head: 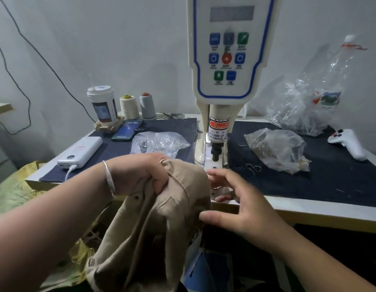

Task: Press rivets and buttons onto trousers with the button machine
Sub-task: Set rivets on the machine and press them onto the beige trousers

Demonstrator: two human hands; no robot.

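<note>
While my left hand (138, 173) grips a bunched fold of the beige trousers (153, 224), I see the garment hanging over the front edge of the surface (309, 211), with its raised top part just in front of the button machine (227, 66). My left fingers are curled tightly round the cloth, and a silver bangle (109, 180) sits on that wrist. My right hand (239, 205) is released: its fingers are spread and relaxed, the thumb touching the right side of the trousers, the fingertips reaching toward the lower die plate (214, 168) of the machine. The punch head (216, 152) stands upright above that plate, apart from the cloth. I cannot tell whether a rivet or button is loaded in the die. Toward the back left corner of the surface stand a lidded paper cup (103, 106) and two thread cones (138, 105); just in front of them lies a phone (128, 130), and a white power bank (80, 151) lies near the left edge. A clear bag of small metal parts (159, 142) lies left of the machine column, and a second clear bag (275, 148) lies to its right. A white handheld controller (349, 144) rests near the right edge.
</note>
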